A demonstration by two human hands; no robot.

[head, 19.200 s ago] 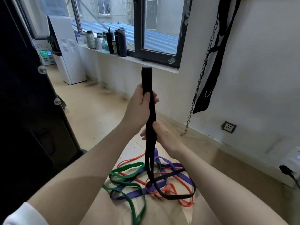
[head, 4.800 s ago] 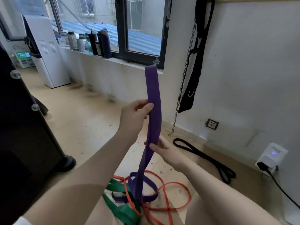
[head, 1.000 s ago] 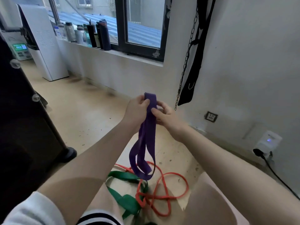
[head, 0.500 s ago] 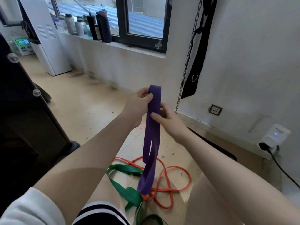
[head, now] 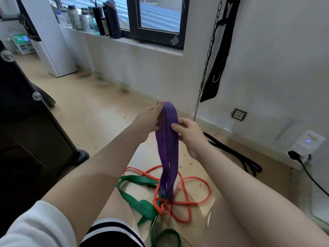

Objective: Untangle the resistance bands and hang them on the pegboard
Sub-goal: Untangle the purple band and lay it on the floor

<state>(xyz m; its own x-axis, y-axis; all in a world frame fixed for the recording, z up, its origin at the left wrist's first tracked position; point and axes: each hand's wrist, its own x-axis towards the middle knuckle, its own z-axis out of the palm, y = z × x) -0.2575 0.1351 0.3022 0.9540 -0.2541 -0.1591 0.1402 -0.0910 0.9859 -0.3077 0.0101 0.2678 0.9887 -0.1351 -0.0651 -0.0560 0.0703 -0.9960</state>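
Observation:
A wide purple resistance band (head: 168,148) hangs folded in front of me, its top loop held between both hands. My left hand (head: 151,119) pinches the left side of the fold near the top. A little lower, my right hand (head: 188,131) grips the right side. The band's lower end dangles just above an orange band (head: 187,195) and a green band (head: 140,202), which lie tangled together on the floor. A black band (head: 236,155) lies stretched on the floor along the wall at the right. No pegboard is in view.
A chain (head: 207,56) and a black strap (head: 219,50) hang on the wall at the right. A dark stand with a round foot (head: 81,155) is at the left. Several bottles (head: 99,16) line the windowsill. A plugged-in white device (head: 308,145) sits low on the right wall.
The purple band has been gathered from a long vertical stretch into a shorter doubled fold. Both hands have dropped slightly and moved apart at its top over the last half second.

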